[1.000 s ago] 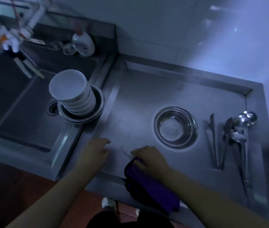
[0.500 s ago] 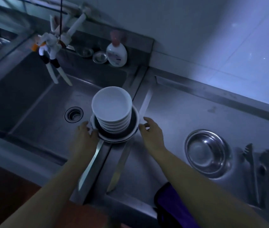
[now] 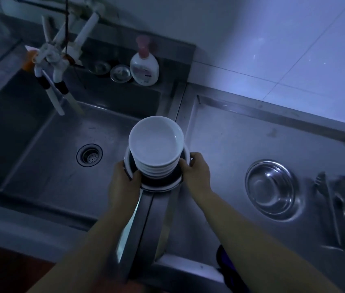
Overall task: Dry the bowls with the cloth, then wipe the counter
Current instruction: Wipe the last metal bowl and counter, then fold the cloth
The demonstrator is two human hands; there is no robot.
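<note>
Both hands clamped the metal basin [image 3: 156, 187] carrying the stack of white bowls [image 3: 155, 142], left grip [image 3: 123, 182] at 9 o'clock, right grip [image 3: 197, 172] at 3 o'clock, while the purple cloth [image 3: 223, 259] lay at the table's [image 3: 230, 132] 6 o'clock edge.

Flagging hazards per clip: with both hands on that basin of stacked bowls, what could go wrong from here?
1. The stack of white bowls stands tall and loose in the metal basin; a tilt could topple it.
2. The left hand and right hand grip only the rim, which may be wet and slip.
3. The basin sits at the sink divider, so it could catch or tip there.
</note>
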